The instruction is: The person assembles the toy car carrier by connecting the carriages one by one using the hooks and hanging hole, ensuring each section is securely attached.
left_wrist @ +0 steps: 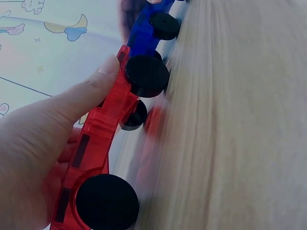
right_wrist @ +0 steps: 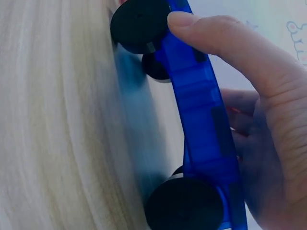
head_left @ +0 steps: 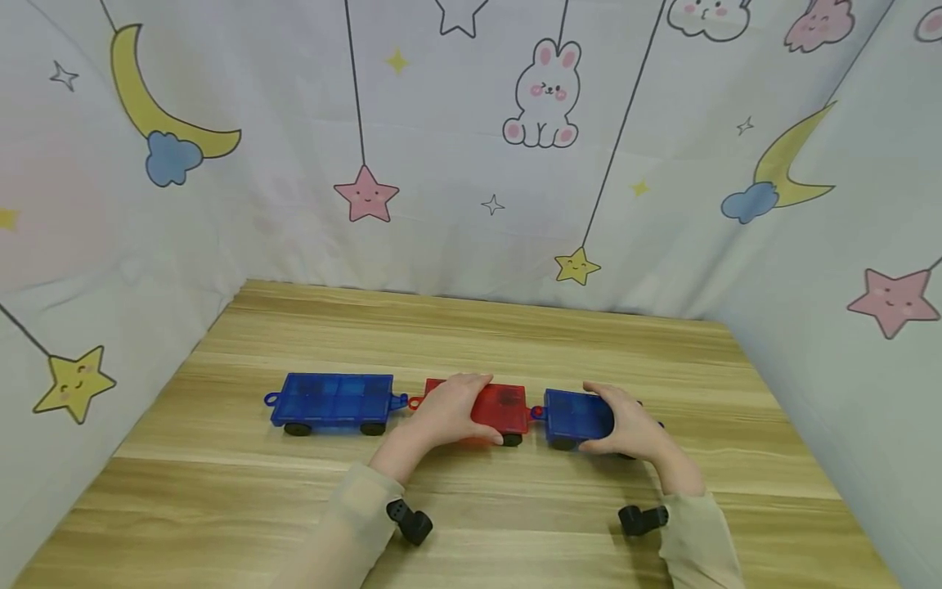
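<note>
In the head view, three translucent toy train cars with black wheels stand in a row. My left hand (head_left: pixel 446 411) grips the red car (head_left: pixel 506 406) across its width, the thumb on the near side. With thumb and fingers, my right hand (head_left: pixel 631 427) holds the right-hand blue car (head_left: pixel 570 414) by its long sides. The ring and hook between these two overlap. To the left stands another blue car (head_left: pixel 338 399), touched by neither hand; its hook lies against the red car's ring, and I cannot tell whether they are linked. Both wrist views show the thumbs pressing the car sides.
The cars stand on a wood-grain table (head_left: pixel 471 507). A white cloth wall (head_left: pixel 456 245) printed with stars, moons and a rabbit rises behind the table and along its left and right sides. Small black wrist cameras (head_left: pixel 410 523) sit at both sleeves.
</note>
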Tool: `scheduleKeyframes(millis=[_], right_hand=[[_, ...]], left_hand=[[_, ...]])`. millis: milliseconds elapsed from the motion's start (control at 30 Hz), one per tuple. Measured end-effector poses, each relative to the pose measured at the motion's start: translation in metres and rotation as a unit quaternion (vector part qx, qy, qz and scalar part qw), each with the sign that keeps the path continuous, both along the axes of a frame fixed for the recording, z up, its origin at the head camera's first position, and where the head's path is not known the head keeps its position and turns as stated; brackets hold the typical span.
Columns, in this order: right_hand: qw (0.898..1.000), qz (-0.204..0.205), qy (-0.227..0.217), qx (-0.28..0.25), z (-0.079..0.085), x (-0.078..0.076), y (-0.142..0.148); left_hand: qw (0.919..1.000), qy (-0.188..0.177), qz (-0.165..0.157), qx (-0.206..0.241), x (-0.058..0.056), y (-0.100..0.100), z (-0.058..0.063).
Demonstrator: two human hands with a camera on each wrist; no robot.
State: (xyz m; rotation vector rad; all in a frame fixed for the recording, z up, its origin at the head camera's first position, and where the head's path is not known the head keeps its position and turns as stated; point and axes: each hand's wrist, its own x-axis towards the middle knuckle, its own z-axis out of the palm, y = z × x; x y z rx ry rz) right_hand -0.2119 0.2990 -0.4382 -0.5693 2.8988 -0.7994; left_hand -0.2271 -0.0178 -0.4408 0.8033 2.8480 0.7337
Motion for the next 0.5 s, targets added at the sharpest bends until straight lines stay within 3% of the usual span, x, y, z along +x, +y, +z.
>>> scheduleKeyframes(millis=[200, 500], right_hand=[[1.0, 0.002, 0.007, -0.009, 0.004, 0.001, -0.006], [0.998, 0.001, 0.034, -0.049, 0.007, -0.001, -0.028]], left_hand=[[0.9999, 0.0, -0.009, 0.008, 0.002, -0.003, 0.002], [0.9977, 0.013, -0.011, 0.065, 0.001, -0.016, 0.007]])
